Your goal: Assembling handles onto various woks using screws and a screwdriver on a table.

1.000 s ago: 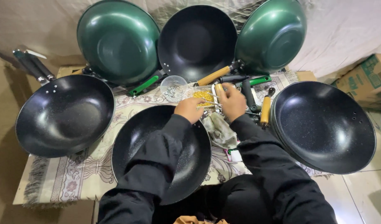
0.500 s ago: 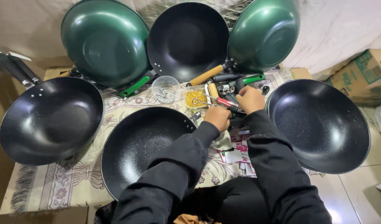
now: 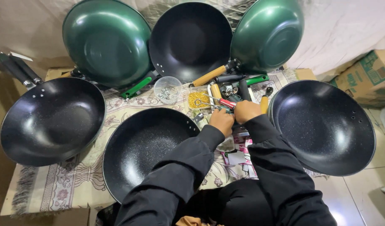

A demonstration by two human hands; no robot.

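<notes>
Left hand (image 3: pixel 221 121) and right hand (image 3: pixel 245 111) side by side, fingers curled, grip unclear, beside red-handled pliers (image 3: pixel 219 103), black pan (image 3: pixel 146 146) on patterned bench (image 3: pixel 54 188)

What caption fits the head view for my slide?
Both hands, left hand and right hand, meet over a red-handled tool among handles on a patterned cloth, ringed by black and green woks.

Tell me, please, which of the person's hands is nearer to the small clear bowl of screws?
Left. The left hand lies just below and to the right of the clear bowl, apart from it. The right hand is farther right, beyond the left hand.
</notes>
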